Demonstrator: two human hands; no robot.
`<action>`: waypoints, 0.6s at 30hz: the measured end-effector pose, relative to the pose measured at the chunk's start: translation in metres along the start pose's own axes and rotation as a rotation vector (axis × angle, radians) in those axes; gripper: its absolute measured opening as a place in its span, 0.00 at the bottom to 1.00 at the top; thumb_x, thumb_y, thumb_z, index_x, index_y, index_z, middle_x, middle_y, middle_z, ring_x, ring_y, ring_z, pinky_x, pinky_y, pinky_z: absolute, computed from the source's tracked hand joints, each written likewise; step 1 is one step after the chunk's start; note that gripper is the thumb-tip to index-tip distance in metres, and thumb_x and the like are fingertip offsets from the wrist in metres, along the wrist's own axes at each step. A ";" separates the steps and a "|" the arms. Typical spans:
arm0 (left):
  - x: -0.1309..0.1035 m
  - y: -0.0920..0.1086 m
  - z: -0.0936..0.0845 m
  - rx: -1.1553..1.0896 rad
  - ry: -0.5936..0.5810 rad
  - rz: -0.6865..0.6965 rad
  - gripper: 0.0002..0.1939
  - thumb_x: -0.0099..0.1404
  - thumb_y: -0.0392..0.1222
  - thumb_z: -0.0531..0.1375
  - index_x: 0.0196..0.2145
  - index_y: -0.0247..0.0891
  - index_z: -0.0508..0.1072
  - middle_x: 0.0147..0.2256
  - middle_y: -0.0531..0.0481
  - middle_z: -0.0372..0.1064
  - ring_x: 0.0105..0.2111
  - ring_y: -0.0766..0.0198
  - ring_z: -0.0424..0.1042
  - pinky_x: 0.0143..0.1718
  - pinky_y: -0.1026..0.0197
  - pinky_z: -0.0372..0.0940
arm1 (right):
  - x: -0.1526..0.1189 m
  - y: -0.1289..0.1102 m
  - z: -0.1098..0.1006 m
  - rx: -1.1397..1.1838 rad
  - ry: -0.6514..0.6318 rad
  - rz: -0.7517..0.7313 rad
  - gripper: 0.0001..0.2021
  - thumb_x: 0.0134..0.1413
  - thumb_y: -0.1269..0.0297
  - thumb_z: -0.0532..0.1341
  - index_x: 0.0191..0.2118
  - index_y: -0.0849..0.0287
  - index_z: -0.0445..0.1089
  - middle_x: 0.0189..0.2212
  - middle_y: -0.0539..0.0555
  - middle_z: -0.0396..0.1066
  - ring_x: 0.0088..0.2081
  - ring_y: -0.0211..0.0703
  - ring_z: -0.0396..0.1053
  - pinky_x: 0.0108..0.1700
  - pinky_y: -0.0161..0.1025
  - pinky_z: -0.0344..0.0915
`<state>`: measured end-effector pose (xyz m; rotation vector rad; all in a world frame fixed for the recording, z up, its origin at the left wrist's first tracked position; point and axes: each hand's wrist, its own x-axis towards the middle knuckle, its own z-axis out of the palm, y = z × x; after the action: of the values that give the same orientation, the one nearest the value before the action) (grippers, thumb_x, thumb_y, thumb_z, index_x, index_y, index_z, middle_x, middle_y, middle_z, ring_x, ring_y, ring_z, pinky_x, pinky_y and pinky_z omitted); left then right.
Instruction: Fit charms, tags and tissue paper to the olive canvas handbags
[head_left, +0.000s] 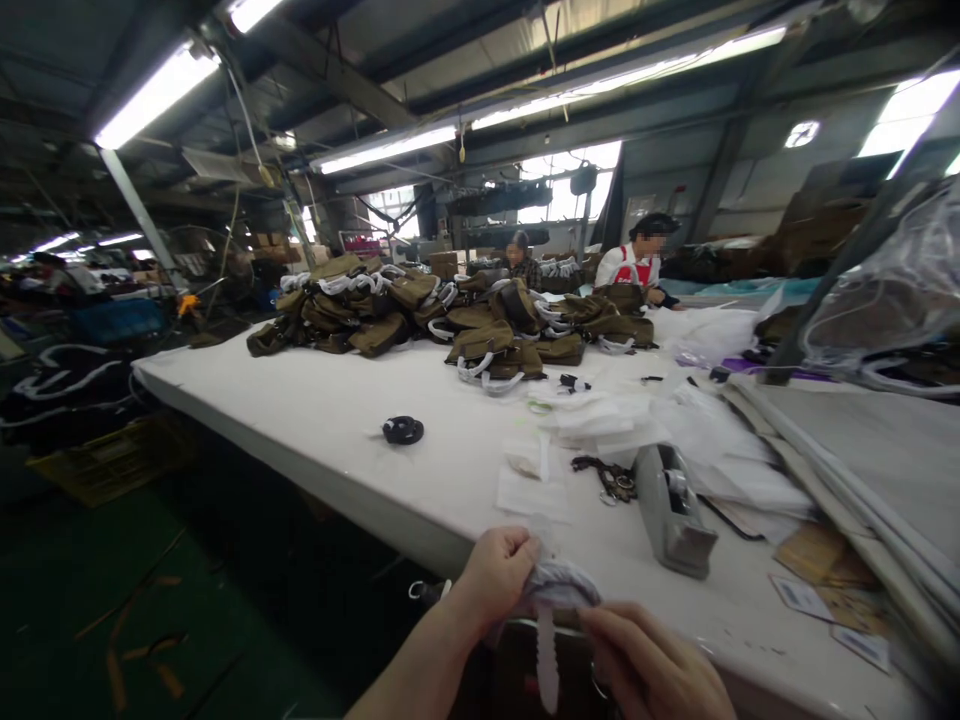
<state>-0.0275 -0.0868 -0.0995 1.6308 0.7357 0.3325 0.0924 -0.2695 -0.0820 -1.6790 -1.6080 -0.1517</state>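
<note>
At the table's near edge, an olive-brown bag [525,668] is held close to me, its lower part out of view. Its handle [566,580] is wrapped in whitish film, and a pale wavy-edged strip [547,660] hangs down from it. My left hand [495,572] is closed on the left end of the wrapped handle. Curled fingers of my right hand [656,660] pinch at the handle's right end; the fingertips are partly hidden.
A grey tape dispenser [675,515] stands on the white table [315,400], beside dark straps with metal rings [619,482] and white plastic bags [735,470]. A black coil [403,430] lies left. Olive bags [390,310] are piled behind; two people sit beyond.
</note>
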 end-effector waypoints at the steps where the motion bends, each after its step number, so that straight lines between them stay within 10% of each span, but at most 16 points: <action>1: 0.000 0.001 0.001 0.013 0.004 -0.001 0.21 0.62 0.57 0.55 0.22 0.37 0.62 0.20 0.58 0.49 0.23 0.69 0.51 0.26 0.64 0.48 | 0.002 -0.002 -0.005 -0.020 -0.007 -0.009 0.08 0.62 0.64 0.57 0.43 0.51 0.72 0.34 0.51 0.77 0.33 0.38 0.77 0.35 0.29 0.73; 6: 0.002 0.002 0.005 -0.043 0.012 -0.097 0.21 0.60 0.57 0.56 0.23 0.37 0.64 0.19 0.58 0.52 0.22 0.69 0.51 0.24 0.64 0.48 | 0.003 -0.014 0.009 -0.150 -0.176 -0.168 0.18 0.57 0.71 0.57 0.52 0.50 0.69 0.35 0.51 0.76 0.30 0.39 0.75 0.31 0.32 0.72; 11: -0.003 0.014 0.011 -0.115 -0.104 -0.032 0.21 0.61 0.57 0.57 0.25 0.34 0.68 0.21 0.57 0.54 0.23 0.70 0.52 0.25 0.65 0.50 | 0.002 -0.022 0.016 -0.078 -0.097 -0.297 0.08 0.61 0.69 0.56 0.40 0.52 0.72 0.25 0.48 0.72 0.23 0.38 0.70 0.24 0.33 0.66; 18: -0.020 0.041 0.023 0.009 -0.146 0.120 0.18 0.66 0.47 0.54 0.22 0.36 0.61 0.22 0.56 0.53 0.25 0.70 0.52 0.25 0.64 0.48 | 0.028 0.004 -0.002 0.134 0.038 0.315 0.17 0.63 0.55 0.56 0.25 0.55 0.70 0.21 0.49 0.68 0.23 0.37 0.67 0.25 0.33 0.63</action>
<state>-0.0177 -0.1188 -0.0609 1.6920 0.5312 0.2921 0.1023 -0.2476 -0.0661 -1.7871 -1.2772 0.0809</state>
